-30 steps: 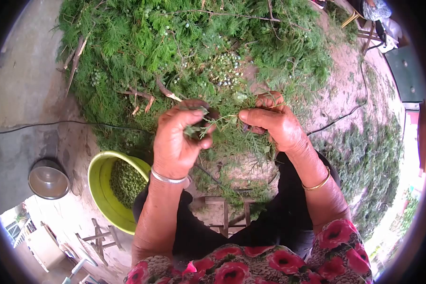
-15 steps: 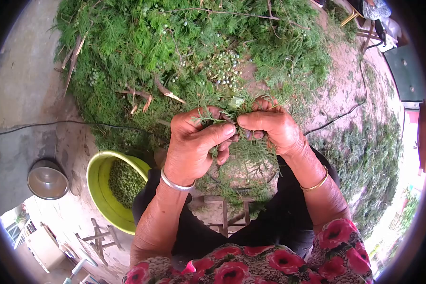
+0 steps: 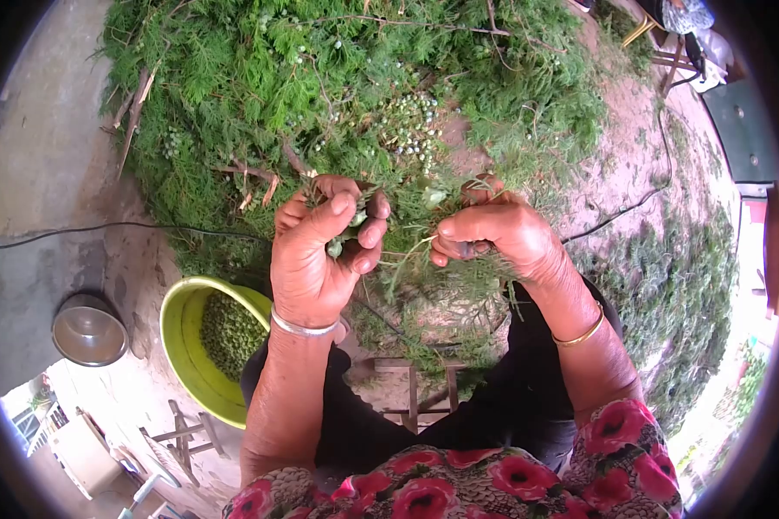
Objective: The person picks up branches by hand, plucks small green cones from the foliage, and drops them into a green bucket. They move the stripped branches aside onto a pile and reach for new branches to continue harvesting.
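My left hand [image 3: 316, 251] is curled palm-up around a few small green cones [image 3: 334, 248], which show between its thumb and fingers. To its right, my right hand [image 3: 498, 232] pinches a leafy evergreen sprig [image 3: 415, 251] between thumb and fingers, and a thin stem pokes out toward the left hand. The two hands are apart, above my lap. Left of my knee stands a yellow-green bucket [image 3: 178, 363] partly filled with green cones [image 3: 232, 333]. Beyond my hands lies a large heap of cut evergreen branches [image 3: 260, 86], with loose pale cones [image 3: 415, 121] on the ground in a gap.
A metal bowl [image 3: 88, 330] sits on the floor at left. A black cable [image 3: 147, 226] crosses the ground behind the hands. Broken branch ends [image 3: 255, 173] stick out of the heap. Scattered greenery [image 3: 666, 294] covers the right side. A small wooden stool [image 3: 182, 437] stands at lower left.
My left hand has moved left, away from the right hand, and turned with green cones in its fingers. My right hand stays nearly in place, still gripping the sprig.
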The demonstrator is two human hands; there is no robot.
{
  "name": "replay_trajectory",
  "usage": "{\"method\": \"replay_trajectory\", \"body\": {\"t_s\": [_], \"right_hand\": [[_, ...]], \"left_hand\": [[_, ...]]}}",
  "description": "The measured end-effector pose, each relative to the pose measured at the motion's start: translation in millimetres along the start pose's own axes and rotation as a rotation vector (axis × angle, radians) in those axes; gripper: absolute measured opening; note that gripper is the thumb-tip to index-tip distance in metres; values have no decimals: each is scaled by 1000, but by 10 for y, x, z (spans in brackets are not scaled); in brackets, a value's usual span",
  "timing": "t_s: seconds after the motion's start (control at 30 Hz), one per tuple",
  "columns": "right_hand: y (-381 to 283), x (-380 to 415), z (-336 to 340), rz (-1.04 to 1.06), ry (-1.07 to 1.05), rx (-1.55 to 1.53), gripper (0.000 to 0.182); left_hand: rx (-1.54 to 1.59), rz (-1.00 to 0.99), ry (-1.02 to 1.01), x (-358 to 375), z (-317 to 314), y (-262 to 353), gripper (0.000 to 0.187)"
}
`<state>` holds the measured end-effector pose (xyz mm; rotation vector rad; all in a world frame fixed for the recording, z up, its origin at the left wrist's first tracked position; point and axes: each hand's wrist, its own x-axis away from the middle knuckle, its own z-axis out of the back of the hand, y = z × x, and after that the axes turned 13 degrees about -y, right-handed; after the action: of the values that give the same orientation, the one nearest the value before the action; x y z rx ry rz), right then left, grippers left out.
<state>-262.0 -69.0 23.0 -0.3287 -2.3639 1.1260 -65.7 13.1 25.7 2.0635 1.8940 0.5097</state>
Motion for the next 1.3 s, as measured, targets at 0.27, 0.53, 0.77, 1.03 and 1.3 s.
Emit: {"method": "replay_trajectory", "body": {"t_s": [0.27,0.53,0.77,1.03,1.3], "right_hand": [[17,-45,35,-26,-122,431,14],[1,-33,-21,-96,-157,509,14],[-3,-48,-138,-248,98,422,15],[-59,27,-153,-138,28,59,24],[-90,24,-165,-151,-20,88,26]], "left_hand": [[-645,38,196,-42,-183,-236,23],[-731,4,219,-53,-201,-270,25],[-720,236,155,-62,-205,-202,30],[-345,55,123,-2,-159,-243,24],[-427,-22,318,-88,-99,-82,16]]}}
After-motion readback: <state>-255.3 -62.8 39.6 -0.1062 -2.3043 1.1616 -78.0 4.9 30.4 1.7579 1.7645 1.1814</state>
